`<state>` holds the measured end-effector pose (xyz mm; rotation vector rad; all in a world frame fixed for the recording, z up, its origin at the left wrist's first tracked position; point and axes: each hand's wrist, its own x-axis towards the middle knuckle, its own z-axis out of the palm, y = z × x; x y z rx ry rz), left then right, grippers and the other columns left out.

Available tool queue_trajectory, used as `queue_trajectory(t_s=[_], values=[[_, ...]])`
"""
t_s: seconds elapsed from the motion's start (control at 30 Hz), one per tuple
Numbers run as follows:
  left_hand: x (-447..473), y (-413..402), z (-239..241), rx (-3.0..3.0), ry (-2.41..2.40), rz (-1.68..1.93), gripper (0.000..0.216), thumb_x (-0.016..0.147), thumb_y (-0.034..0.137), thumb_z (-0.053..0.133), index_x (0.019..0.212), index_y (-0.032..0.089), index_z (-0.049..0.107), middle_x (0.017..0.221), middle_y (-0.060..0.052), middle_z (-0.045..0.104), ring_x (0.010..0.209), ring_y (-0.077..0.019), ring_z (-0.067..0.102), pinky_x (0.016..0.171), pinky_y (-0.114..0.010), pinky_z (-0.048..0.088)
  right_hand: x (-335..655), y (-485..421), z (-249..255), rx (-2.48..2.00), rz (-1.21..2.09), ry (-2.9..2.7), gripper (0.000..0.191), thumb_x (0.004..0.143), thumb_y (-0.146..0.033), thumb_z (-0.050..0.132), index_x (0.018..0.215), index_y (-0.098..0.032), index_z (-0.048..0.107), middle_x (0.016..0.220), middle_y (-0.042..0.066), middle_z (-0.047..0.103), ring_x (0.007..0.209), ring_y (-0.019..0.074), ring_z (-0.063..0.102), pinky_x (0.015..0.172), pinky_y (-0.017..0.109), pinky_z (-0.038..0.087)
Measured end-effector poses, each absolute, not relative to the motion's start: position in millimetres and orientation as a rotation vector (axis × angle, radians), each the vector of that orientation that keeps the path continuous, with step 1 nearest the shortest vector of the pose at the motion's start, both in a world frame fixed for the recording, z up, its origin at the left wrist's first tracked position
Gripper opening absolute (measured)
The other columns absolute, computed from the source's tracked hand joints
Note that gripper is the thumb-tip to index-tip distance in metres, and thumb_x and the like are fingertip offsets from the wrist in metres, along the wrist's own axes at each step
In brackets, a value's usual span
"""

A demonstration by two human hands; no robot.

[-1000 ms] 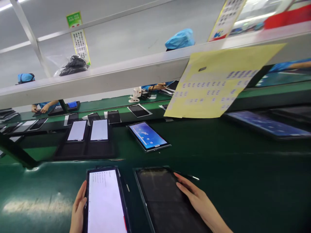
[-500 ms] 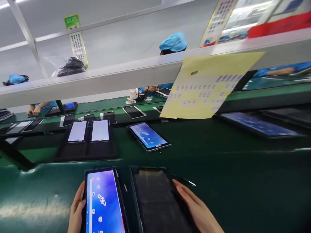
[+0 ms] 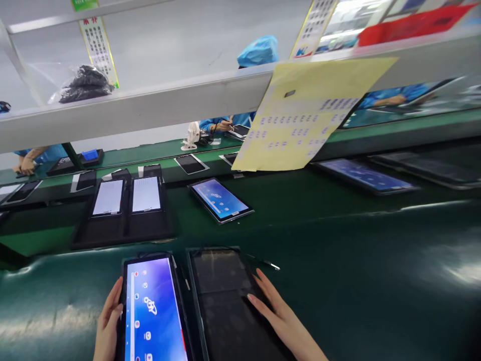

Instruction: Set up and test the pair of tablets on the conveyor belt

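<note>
A lit tablet (image 3: 152, 311) with a blue home screen lies at the bottom left in a black tray. My left hand (image 3: 107, 326) holds its left edge, fingers curled against it. Beside it to the right is a dark, empty tray slot (image 3: 225, 301). My right hand (image 3: 278, 313) rests flat on that dark slot, fingers stretched out and holding nothing.
Further along the green belt (image 3: 338, 240) lie another lit tablet (image 3: 220, 199), a black tray with two white-screened tablets (image 3: 126, 198) and a tablet at right (image 3: 363, 175). A yellow label sheet (image 3: 306, 118) hangs from the overhead shelf. Other workers in blue caps sit across the line.
The tablet's screen went from a white page to the blue home screen. The view has shifted right and slightly up; my right hand slid a little left on the dark slot.
</note>
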<state>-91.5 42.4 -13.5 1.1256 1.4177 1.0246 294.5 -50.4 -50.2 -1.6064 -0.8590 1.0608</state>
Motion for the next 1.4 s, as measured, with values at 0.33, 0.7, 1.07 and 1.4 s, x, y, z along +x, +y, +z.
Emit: queue_trajectory(t_s=[0.33,0.7,1.07,1.4], values=[[-93,48,-10,1.277,1.539,0.941,0.059,0.077,0.060,0.054,0.128,0.031,0.051,0.142,0.000,0.046,0.131,-0.0289,0.039,0.108,-0.044,0.034,288,-74,-50,-1.742,1.042,-0.919,0.095,0.081,-0.070,0.051,0.150,-0.021,0.009,0.148,0.009,0.023,0.132,0.0294,0.026,0.103,0.043,0.039],[-94,48,-11,1.334,1.543,0.945,0.061,0.077,0.061,0.052,0.128,0.028,0.050,0.141,-0.002,0.046,0.129,-0.0279,0.041,0.111,-0.044,0.030,262,-56,-47,-2.039,0.414,-1.314,0.089,0.084,-0.075,0.037,0.149,-0.020,0.010,0.146,0.013,0.025,0.132,0.0383,0.021,0.094,0.062,0.040],[-92,42,-11,1.393,1.459,0.973,0.058,0.082,0.053,0.051,0.132,0.023,0.047,0.144,-0.005,0.043,0.133,-0.0247,0.038,0.111,-0.038,0.030,220,-18,-45,-1.958,-0.076,-1.513,0.085,0.092,-0.072,0.021,0.149,-0.013,0.000,0.149,0.021,0.009,0.134,0.0411,0.003,0.101,0.067,0.017],[-83,57,-13,1.626,1.556,0.939,0.065,0.076,0.050,0.057,0.131,0.018,0.040,0.138,-0.014,0.041,0.128,-0.0286,0.039,0.108,-0.045,0.031,260,-51,-40,-2.103,0.411,-1.113,0.104,0.072,-0.087,0.030,0.143,-0.012,0.024,0.145,0.018,0.023,0.135,0.0392,0.009,0.104,0.066,0.016]])
